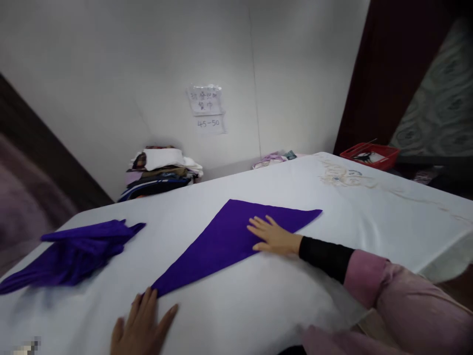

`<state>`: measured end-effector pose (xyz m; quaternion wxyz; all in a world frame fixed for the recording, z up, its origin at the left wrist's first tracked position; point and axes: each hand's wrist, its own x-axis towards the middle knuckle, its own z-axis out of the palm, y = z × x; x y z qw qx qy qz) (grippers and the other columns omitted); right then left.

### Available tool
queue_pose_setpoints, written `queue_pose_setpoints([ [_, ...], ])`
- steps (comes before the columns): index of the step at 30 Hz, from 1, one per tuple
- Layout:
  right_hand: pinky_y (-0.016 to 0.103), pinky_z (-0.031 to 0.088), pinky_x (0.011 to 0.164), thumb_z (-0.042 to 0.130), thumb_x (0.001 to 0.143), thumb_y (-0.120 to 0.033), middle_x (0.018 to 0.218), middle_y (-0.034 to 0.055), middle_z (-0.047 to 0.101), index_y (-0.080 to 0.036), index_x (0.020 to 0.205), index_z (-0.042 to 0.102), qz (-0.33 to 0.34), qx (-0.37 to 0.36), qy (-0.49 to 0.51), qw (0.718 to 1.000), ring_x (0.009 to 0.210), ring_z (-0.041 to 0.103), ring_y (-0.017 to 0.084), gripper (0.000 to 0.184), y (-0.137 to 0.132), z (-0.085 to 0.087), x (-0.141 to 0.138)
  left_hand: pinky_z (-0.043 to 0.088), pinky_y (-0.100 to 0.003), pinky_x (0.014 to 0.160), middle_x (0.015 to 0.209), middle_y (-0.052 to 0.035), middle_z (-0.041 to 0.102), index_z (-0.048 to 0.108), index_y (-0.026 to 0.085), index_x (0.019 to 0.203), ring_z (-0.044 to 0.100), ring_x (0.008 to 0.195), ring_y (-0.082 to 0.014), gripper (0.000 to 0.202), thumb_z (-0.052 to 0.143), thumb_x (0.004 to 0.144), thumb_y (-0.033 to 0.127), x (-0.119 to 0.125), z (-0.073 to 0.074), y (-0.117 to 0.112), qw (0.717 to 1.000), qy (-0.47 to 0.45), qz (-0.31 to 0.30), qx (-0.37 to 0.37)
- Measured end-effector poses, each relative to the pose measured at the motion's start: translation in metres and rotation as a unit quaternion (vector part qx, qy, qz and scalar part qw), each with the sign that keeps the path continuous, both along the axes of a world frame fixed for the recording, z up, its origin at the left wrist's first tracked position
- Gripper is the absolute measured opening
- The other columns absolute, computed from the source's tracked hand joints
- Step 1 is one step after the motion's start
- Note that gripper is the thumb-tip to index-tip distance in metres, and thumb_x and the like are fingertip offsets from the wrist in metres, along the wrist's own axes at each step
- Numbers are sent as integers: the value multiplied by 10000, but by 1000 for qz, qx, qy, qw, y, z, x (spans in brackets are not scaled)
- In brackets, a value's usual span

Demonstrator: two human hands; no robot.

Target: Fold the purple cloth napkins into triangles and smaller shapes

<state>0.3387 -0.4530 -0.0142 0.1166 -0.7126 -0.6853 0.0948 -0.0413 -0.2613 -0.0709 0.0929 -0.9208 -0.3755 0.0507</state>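
A purple cloth point(214, 246), folded into a flat triangle, lies on the white-covered table point(236, 305). My right hand point(271, 236) rests on the cloth's right half, palm down with fingers spread. At its near left corner, my left hand point(140, 320) touches the tip with outstretched fingers, the thumb held apart. Off to the left lies a crumpled purple cloth point(81, 251), away from both hands.
Beyond the table's far edge is a pile of folded cloths point(162, 172), with a smaller lilac heap point(271, 160) to its right. A red basket point(371, 155) stands at the far right. Paper signs point(207, 108) hang on the wall.
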Motion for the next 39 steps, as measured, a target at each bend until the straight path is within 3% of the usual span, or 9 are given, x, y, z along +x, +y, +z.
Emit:
queue_pose_setpoints([
  [3,471,-49,1081,216,854,-671,1504,103,101,-177,1446,150,95,-4,37,995,1373,47,256,774,23,-6,-55,148,-515,1062,1484,-93,216,349,151,1370,93,1376,-262,624,319,824,450,7,6,-7,998,-25,55,-19],
  [5,474,-48,1081,233,851,-672,1498,125,122,-149,1444,156,120,-10,46,992,1372,55,260,794,33,-12,-71,149,-502,1071,1492,-104,178,233,93,1406,85,1378,-247,692,270,842,493,13,9,-11,994,-35,94,-37],
  [14,476,-20,1082,222,860,-661,1501,93,130,-201,1438,189,120,-27,33,992,1371,65,261,740,36,-27,-68,135,-557,1056,1474,-98,252,298,184,1390,166,1365,-250,578,271,881,456,13,27,-10,988,-62,107,-95],
  [18,489,-9,1076,217,867,-651,1502,96,124,-225,1431,213,126,-23,25,992,1372,64,257,707,35,-28,-69,127,-578,1047,1477,-119,236,367,164,1357,152,1364,-291,556,317,883,451,43,48,-15,990,-69,112,-57],
  [21,502,3,1072,237,873,-635,1497,116,142,-209,1428,228,125,-17,17,992,1371,66,260,700,36,-31,-69,95,-544,1074,1480,-125,224,327,136,1374,153,1363,-286,655,306,867,551,94,54,-38,992,-107,26,-64],
  [24,517,29,1069,298,893,-560,1488,119,189,-214,1423,245,130,-5,4,991,1367,97,262,635,38,-37,-67,55,-524,1091,1497,-85,184,255,167,1404,112,1375,-248,695,280,856,594,145,45,-63,975,-127,-136,-122],
  [27,525,44,1067,373,887,-488,1476,104,240,-248,1420,251,140,9,-5,990,1361,136,259,597,39,-41,-66,50,-533,1090,1504,-83,163,183,170,1424,80,1379,-240,690,233,868,576,172,31,-73,961,-134,-182,-162],
  [31,512,54,1072,313,888,-553,1482,106,219,-240,1427,232,126,9,0,992,1362,136,261,629,39,-42,-67,64,-529,1089,1504,-103,149,145,157,1431,85,1378,-252,726,206,861,602,163,19,-57,967,-118,-138,-180],
  [39,497,30,1079,213,862,-658,1494,90,169,-235,1418,263,126,-5,9,992,1369,95,259,700,38,-39,-66,66,-507,1090,1499,-93,164,219,159,1415,100,1377,-247,742,216,846,635,79,23,-2,985,-95,41,-138],
])
